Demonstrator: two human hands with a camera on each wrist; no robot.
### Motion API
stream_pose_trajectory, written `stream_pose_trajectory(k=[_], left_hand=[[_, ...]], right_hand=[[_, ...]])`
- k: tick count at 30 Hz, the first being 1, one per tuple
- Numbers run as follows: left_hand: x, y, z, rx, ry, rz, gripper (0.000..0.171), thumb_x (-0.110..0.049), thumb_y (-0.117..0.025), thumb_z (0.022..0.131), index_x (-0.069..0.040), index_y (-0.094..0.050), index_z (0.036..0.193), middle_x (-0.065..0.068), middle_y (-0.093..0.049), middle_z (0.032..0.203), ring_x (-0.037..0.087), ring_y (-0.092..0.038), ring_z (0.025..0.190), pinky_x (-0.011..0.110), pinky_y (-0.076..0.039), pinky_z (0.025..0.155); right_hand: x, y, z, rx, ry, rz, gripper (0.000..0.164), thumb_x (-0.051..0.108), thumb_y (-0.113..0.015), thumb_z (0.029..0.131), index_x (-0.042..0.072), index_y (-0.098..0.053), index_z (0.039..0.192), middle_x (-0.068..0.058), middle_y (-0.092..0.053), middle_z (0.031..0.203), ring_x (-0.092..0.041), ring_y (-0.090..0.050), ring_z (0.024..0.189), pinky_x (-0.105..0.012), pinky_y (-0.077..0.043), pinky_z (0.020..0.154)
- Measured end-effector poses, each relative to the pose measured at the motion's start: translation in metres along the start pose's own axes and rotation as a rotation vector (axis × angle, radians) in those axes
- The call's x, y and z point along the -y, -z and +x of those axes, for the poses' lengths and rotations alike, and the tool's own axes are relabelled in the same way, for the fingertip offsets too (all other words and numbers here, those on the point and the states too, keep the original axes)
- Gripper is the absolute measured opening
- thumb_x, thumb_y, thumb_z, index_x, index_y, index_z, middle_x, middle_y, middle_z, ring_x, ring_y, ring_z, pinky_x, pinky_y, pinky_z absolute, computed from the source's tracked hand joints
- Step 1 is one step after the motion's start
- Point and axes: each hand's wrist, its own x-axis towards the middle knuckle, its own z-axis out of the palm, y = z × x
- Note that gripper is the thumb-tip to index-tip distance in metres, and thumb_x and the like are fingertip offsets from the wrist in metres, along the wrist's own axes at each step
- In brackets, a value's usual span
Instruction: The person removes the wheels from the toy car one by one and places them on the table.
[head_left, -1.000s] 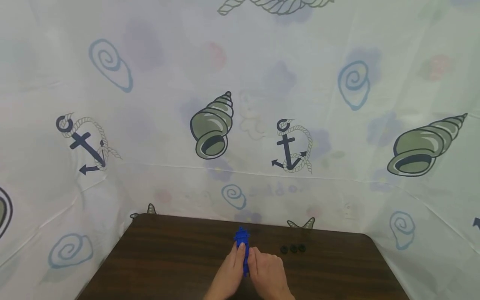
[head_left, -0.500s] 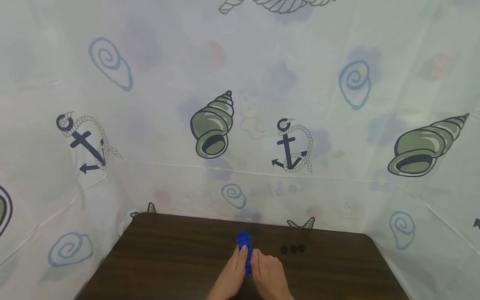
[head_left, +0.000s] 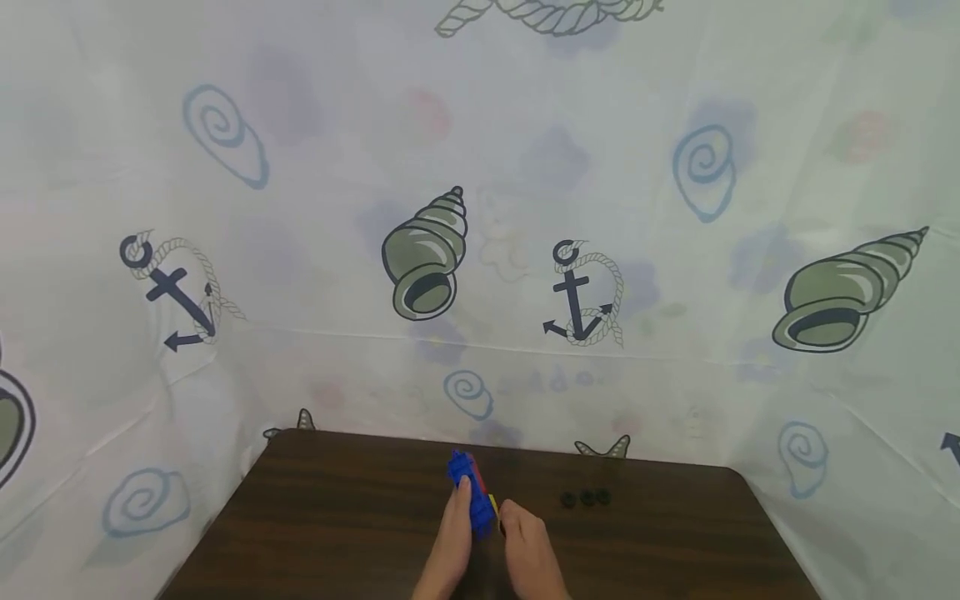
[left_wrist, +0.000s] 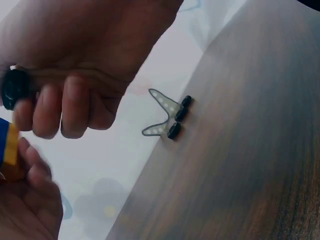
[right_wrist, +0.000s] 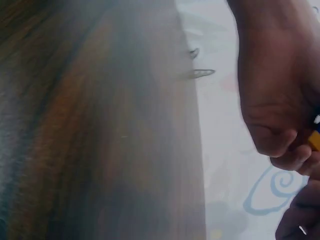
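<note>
In the head view my left hand (head_left: pixel 452 529) grips a blue toy car (head_left: pixel 471 492), thumb on top. Red and yellow parts show along its right side. Close beside it is my right hand (head_left: pixel 525 537), with a small dark piece at its fingertips. The left wrist view shows that piece as a round black wheel (left_wrist: pixel 15 89), pinched by the curled right-hand fingers (left_wrist: pixel 75 107). Below it the left hand (left_wrist: pixel 35 200) holds the car's yellow and blue end (left_wrist: pixel 10 152). In the right wrist view only a yellow bit (right_wrist: pixel 315 140) of the car shows.
Three black wheels (head_left: pixel 587 497) lie in a row on the dark wooden table (head_left: pixel 337 517), to the right of my hands. Behind the table's far edge hangs a pale sheet (head_left: pixel 337 275) printed with shells, anchors and starfish.
The toy car has moved left and tilted, its red and yellow side coming into sight. My right hand has drawn slightly apart from it, and a dark wheel now shows at its fingertips.
</note>
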Motion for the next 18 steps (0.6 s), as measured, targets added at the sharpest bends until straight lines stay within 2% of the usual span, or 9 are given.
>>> stream_pose_trajectory(k=[4, 6, 8, 11, 13, 16, 18], left_hand=[[-0.007, -0.006, 0.0, -0.034, 0.011, -0.098, 0.076, -0.057, -0.03, 0.116, 0.013, -0.043, 0.144, 0.014, -0.072, 0.114, 0.019, -0.073, 0.093, 0.037, -0.061, 0.077], [-0.01, -0.007, 0.0, -0.047, 0.023, -0.133, 0.065, -0.049, -0.038, 0.117, 0.01, -0.048, 0.142, 0.012, -0.074, 0.118, 0.021, -0.076, 0.096, 0.04, -0.064, 0.078], [-0.013, -0.007, 0.0, -0.052, 0.038, -0.149, 0.055, -0.043, -0.045, 0.116, 0.006, -0.051, 0.141, 0.008, -0.076, 0.12, 0.022, -0.077, 0.1, 0.041, -0.065, 0.082], [-0.016, -0.007, 0.0, -0.066, 0.058, -0.145, 0.049, -0.039, -0.051, 0.115, 0.004, -0.054, 0.139, 0.002, -0.074, 0.11, 0.019, -0.073, 0.097, 0.037, -0.062, 0.084], [-0.016, -0.007, 0.001, -0.064, 0.084, -0.14, 0.055, -0.04, -0.049, 0.116, 0.008, -0.05, 0.142, 0.002, -0.071, 0.109, 0.016, -0.068, 0.096, 0.033, -0.058, 0.083], [-0.016, -0.007, 0.003, -0.032, 0.127, -0.205, 0.064, -0.035, -0.04, 0.115, 0.016, -0.033, 0.153, 0.012, -0.065, 0.124, 0.018, -0.062, 0.105, 0.035, -0.053, 0.089], [-0.014, -0.006, 0.004, -0.002, 0.143, -0.229, 0.067, -0.028, -0.039, 0.11, 0.017, -0.023, 0.157, 0.02, -0.061, 0.133, 0.022, -0.06, 0.112, 0.039, -0.054, 0.092]], right_hand=[[-0.005, 0.012, 0.004, 0.047, -0.052, 0.105, 0.045, 0.048, -0.047, 0.115, 0.007, -0.059, 0.102, -0.001, -0.061, 0.092, -0.008, -0.052, 0.077, -0.028, -0.042, 0.066], [-0.009, 0.02, 0.006, 0.051, -0.094, 0.143, 0.048, 0.053, -0.053, 0.112, 0.006, -0.062, 0.116, -0.007, -0.065, 0.1, -0.014, -0.057, 0.082, -0.032, -0.044, 0.068], [-0.013, 0.028, 0.007, 0.021, -0.119, 0.155, 0.051, 0.054, -0.058, 0.109, 0.006, -0.065, 0.124, -0.01, -0.067, 0.103, -0.017, -0.059, 0.085, -0.032, -0.046, 0.069], [-0.02, 0.039, 0.008, -0.045, -0.146, 0.134, 0.052, 0.054, -0.062, 0.107, 0.007, -0.07, 0.128, -0.009, -0.066, 0.094, -0.021, -0.058, 0.078, -0.031, -0.048, 0.067], [-0.027, 0.047, 0.008, -0.065, -0.155, 0.138, 0.054, 0.054, -0.063, 0.106, 0.006, -0.072, 0.129, -0.008, -0.068, 0.092, -0.024, -0.062, 0.079, -0.03, -0.051, 0.067], [-0.038, 0.062, 0.008, -0.043, -0.161, 0.175, 0.052, 0.049, -0.065, 0.107, 0.002, -0.07, 0.13, -0.01, -0.072, 0.091, -0.028, -0.068, 0.08, -0.032, -0.058, 0.07], [-0.046, 0.072, 0.008, -0.016, -0.163, 0.202, 0.051, 0.045, -0.066, 0.107, 0.0, -0.067, 0.131, -0.012, -0.075, 0.091, -0.028, -0.072, 0.08, -0.035, -0.062, 0.073]])
